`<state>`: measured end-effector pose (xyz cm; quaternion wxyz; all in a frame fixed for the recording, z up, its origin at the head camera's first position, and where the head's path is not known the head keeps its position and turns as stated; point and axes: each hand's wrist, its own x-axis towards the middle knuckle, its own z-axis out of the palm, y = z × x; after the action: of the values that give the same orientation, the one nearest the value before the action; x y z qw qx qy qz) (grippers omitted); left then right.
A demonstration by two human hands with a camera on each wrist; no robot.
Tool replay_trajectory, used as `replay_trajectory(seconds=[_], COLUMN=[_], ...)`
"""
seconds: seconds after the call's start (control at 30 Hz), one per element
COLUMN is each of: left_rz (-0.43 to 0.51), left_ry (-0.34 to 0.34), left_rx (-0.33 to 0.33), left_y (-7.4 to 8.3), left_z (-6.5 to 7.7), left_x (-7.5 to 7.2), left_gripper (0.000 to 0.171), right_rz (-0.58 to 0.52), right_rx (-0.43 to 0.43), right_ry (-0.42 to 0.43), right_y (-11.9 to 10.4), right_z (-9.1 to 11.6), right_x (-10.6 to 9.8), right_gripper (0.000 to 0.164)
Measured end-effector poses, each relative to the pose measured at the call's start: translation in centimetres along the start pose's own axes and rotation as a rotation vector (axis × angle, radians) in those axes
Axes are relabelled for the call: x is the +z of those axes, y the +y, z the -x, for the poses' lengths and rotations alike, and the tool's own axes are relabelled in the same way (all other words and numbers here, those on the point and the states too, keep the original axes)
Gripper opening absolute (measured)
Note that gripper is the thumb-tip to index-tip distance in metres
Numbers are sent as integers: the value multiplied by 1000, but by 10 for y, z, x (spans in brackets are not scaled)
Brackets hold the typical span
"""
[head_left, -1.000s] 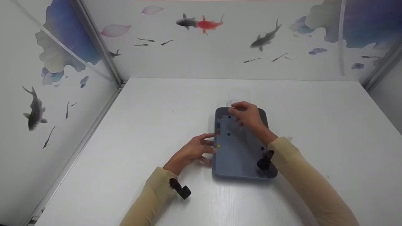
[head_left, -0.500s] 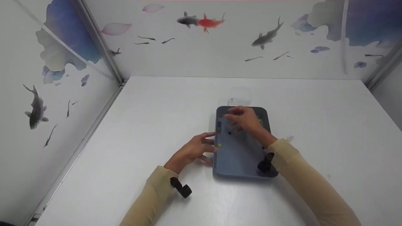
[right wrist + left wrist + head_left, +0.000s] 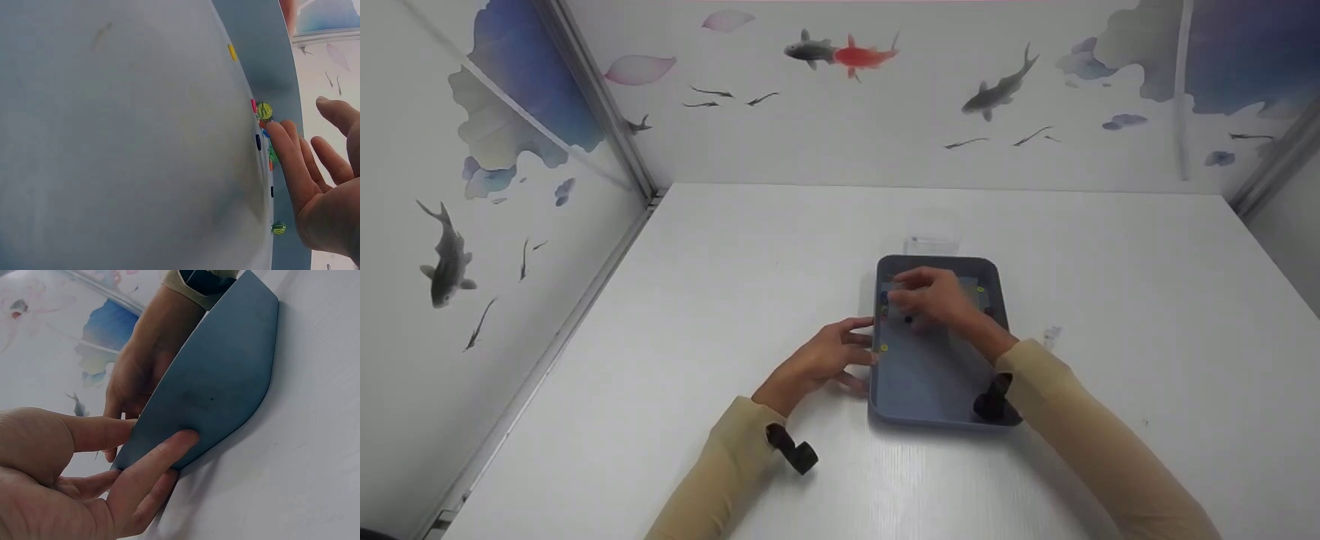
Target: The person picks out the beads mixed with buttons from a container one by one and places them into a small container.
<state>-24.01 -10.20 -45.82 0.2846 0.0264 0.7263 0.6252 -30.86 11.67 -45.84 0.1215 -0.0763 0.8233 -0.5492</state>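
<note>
A blue-grey tray (image 3: 930, 390) with raised walls lies on the table. Along its left wall are small coloured pieces: a yellow disc (image 3: 232, 52), a pink one (image 3: 253, 106), a dark blue one (image 3: 258, 142) and see-through yellow-green balls (image 3: 264, 109). My left hand (image 3: 826, 358) touches that wall from outside with nearly straight fingers, one fingertip at the rim. Over the tray's far left part hovers my right hand (image 3: 937, 296). Its fingers stretch toward the pieces, a fingertip close beside a ball, and the thumb stands apart. Whether that fingertip touches anything I cannot tell.
Just behind the tray stands a clear see-through box (image 3: 931, 245). A small clear scrap (image 3: 1052, 335) lies right of the tray. White panels painted with fish close off the table (image 3: 697, 300) at the back and left.
My right hand has come from the tray's far rim nearer to me and slightly left, along the left wall. My left hand has stayed at the tray's left wall.
</note>
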Motion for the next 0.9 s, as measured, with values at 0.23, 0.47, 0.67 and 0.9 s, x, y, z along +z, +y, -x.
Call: replay_trajectory(seconds=[0.23,0.47,0.67,0.9], left_rz=[8,10,15,13], left_ry=[-2,-6,-19,-18], left_rx=[-1,-9,9,3], left_y=[0,-1,-2,-1], left_z=[0,0,0,0], left_x=[0,-1,-2,-2], left_gripper=[73,73,72,72], right_rz=[-1,-8,-7,18], right_rx=[26,105,166,181], right_ry=[-24,-76,-101,-106], right_y=[1,2,0,0], right_z=[0,-3,-7,-11], right_x=[1,2,4,5], right_gripper=[47,41,37,33])
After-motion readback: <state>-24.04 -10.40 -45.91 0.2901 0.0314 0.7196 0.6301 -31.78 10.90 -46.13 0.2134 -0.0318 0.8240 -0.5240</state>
